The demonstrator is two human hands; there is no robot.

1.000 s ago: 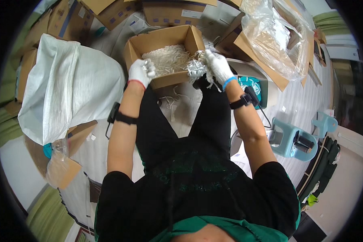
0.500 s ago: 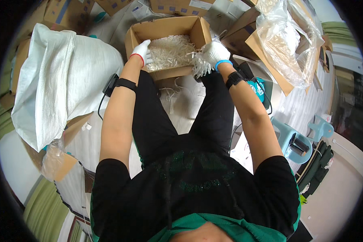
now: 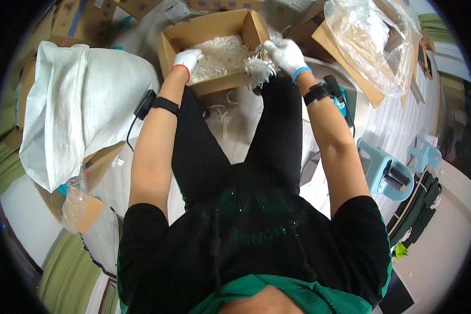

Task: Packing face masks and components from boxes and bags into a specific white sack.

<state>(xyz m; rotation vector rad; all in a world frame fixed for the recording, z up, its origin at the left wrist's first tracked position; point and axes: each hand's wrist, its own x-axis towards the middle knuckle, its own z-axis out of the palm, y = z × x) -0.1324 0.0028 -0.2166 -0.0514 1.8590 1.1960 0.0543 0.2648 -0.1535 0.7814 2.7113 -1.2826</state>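
So there's one open cardboard box sitting on the floor right past the person's knees, and it's stuffed with white shredded paper filler. Both hands are wearing white work gloves. The left hand is resting inside the box near its left wall, fingers curled loosely down onto the shreds; I can't really tell if it's actually gripping any. The right hand is hovering over the box's right front corner with its fingers closed around a tuft of the filler, which is hanging down outside the box wall. A few loose strands are lying on the floor between the legs.

Each wrist is carrying a black strap-on device, so two of those, one per arm.

Moving outward: one big white woven sack is slumping to the left, well apart from the box. To the right there's another open cardboard carton lined with a clear plastic bag. More brown cartons with blue tape strips are stacking up along the top left. One light-blue tape dispenser is sitting lower right, and a small clear bag is lying lower left.
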